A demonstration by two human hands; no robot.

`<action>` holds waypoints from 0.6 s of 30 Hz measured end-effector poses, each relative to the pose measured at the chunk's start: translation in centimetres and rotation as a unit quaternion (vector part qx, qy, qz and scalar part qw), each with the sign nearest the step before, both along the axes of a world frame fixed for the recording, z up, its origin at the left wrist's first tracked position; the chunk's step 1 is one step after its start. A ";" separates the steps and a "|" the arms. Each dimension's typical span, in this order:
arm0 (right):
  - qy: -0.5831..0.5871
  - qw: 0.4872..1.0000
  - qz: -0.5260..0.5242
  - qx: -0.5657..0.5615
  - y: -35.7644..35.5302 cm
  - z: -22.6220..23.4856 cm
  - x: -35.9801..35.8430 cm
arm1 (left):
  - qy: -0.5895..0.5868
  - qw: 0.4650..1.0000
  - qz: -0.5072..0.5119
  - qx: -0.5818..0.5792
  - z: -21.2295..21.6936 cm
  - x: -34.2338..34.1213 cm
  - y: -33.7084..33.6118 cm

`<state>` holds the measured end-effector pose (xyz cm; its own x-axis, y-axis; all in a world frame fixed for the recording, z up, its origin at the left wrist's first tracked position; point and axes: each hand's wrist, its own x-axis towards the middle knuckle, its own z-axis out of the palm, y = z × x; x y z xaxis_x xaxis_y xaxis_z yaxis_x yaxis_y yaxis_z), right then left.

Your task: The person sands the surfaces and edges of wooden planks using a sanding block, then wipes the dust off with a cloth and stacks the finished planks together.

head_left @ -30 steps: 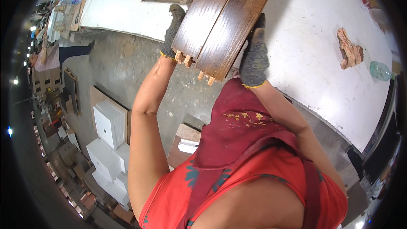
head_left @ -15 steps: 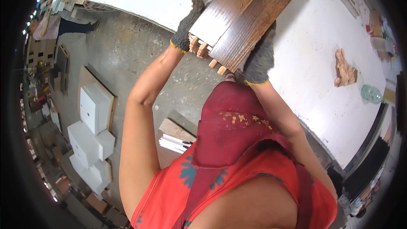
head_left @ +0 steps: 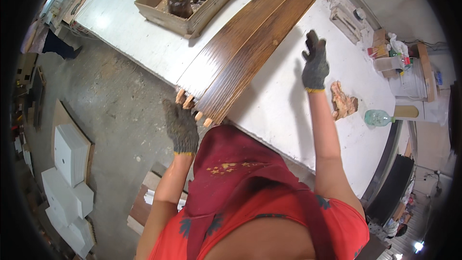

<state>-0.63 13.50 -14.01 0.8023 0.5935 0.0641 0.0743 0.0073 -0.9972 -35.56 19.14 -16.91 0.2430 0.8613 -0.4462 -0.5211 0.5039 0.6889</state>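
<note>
A long brown-stained wooden panel (head_left: 240, 48) of boards lying side by side slants across the white table, with a glossy grained top. Pale wooden tenons (head_left: 188, 102) stick out of its near left end, which lies at the table edge. My left hand (head_left: 182, 127), in a dark grey knitted glove with a yellow cuff, is right by those tenons; its fingers are apart, and whether they touch the wood is hard to tell. My right hand (head_left: 315, 65), gloved alike, hovers above the table right of the panel, open and holding nothing.
The white table (head_left: 269, 120) also bears a wooden box (head_left: 166, 21) with a dark jar and pale blocks, a crumpled brown rag (head_left: 343, 100) and a green plastic bottle (head_left: 378, 118). White panels (head_left: 70, 156) are stacked on the floor at left. A person's leg (head_left: 60, 45) shows far left.
The wooden panel, gripped by both hands before, now lies on the table. My right hand has let go and moved right; my left hand has come off its side to the tenoned end.
</note>
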 end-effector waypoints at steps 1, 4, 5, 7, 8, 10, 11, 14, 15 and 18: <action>-0.016 1.000 0.002 -0.005 0.8 1.1 3.1 | -0.024 1.000 0.003 0.008 0.4 -0.2 -0.2; 0.009 0.999 0.032 -0.031 4.8 3.3 12.6 | -0.042 0.999 0.026 0.008 3.2 0.4 -0.6; 0.048 0.996 0.058 -0.046 6.4 3.7 16.0 | -0.024 0.999 0.021 -0.002 4.4 0.9 -0.8; 0.045 0.990 0.096 -0.089 10.0 4.7 19.9 | 0.015 1.000 0.015 -0.015 6.3 1.4 -1.1; 0.062 0.987 0.129 -0.079 12.1 4.8 21.0 | -0.012 0.997 0.081 0.014 5.1 1.8 -0.9; 0.117 0.970 0.205 -0.052 15.4 4.6 22.6 | -0.222 0.973 0.057 0.039 3.8 2.0 -1.0; 0.095 0.971 0.206 -0.069 16.6 4.5 21.7 | -0.322 0.944 0.049 0.053 3.4 2.1 -1.1; -0.133 0.958 0.220 -0.124 17.9 2.5 22.4 | -0.253 0.961 0.099 0.055 4.6 3.3 -1.3; -0.314 0.917 0.208 -0.130 18.3 1.8 22.3 | -0.225 0.965 0.120 0.053 5.0 3.5 -1.6; -0.318 0.923 0.195 -0.097 17.7 0.3 23.2 | -0.147 0.976 0.157 0.038 5.2 3.6 -1.9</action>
